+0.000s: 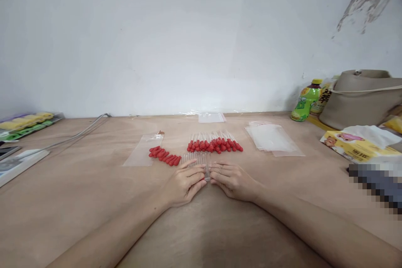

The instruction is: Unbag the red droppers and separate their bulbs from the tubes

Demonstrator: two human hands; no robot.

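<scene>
My left hand is closed, with a trace of red rubber bulb showing at its thumb. A short length of clear tube bridges the gap to my right hand, whose fingers are closed around its other end. Most of both pieces is hidden by the fingers. Just beyond my left hand lies a row of clear tubes, partly covered by it. Loose red rubber bulbs form a slanting line to the left. Farther back, droppers with red bulbs lie side by side, their clear tubes pointing away.
A clear plastic bag lies under some bulbs; a stack of bags sits at right. Beyond it are a green bottle, a beige handbag and a tissue pack. A grey cable crosses the left side.
</scene>
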